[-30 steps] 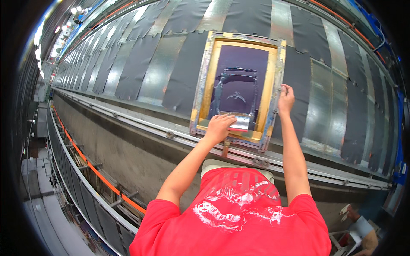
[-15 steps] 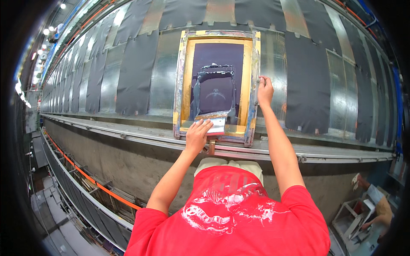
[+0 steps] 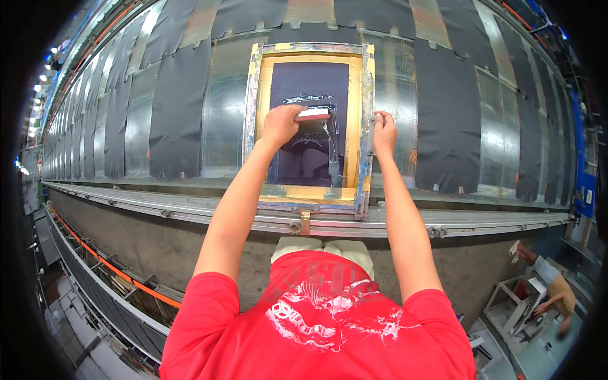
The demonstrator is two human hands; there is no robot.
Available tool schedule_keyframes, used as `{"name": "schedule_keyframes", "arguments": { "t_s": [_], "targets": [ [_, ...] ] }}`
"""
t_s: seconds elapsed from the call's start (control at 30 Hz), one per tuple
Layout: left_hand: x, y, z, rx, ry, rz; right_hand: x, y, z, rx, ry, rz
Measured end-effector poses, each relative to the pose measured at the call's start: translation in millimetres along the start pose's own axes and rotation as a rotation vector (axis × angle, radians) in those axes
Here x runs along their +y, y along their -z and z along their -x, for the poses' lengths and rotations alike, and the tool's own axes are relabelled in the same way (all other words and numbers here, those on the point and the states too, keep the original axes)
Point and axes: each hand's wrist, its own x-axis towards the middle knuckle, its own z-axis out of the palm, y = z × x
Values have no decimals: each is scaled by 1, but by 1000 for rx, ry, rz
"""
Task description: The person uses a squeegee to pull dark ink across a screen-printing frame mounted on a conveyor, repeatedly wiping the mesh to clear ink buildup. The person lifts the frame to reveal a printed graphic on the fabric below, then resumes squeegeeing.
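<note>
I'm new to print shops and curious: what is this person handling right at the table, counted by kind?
Printing screen frame, steadied by the right hand: 1
Squeegee, gripped by the left hand: 1
Dark fabric piece just right of the frame: 1
Total: 3

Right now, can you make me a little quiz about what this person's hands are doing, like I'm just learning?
1. True or false: the left hand holds the squeegee on the dark mesh inside the printing frame.
2. What does the right hand grip? A) the frame's right edge B) a dark fabric piece C) the metal rail
3. Fill in: the dark fabric pieces lie flat on the long ____.

Key:
1. True.
2. A. The fingers close on the frame's right side bar.
3. Table; its shiny top shows between the pieces, and the metal rail runs along its near side.
</note>
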Motion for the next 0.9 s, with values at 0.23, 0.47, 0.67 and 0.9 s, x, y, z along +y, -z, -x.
{"name": "schedule_keyframes", "arguments": {
  "t_s": [0.23,0.47,0.67,0.9],
  "targets": [
    [24,-41,82,136,-111,-113,10,-3,-4,45,29,-62],
    [22,-27,85,84,-99,-69,0,2,-2,25,-2,11],
    [1,-22,1,66,-28,-127,8,-6,-1,27,56,-20],
    [27,-40,119,45,-123,-151,16,-4,-10,44,53,-31]
  ]
}}
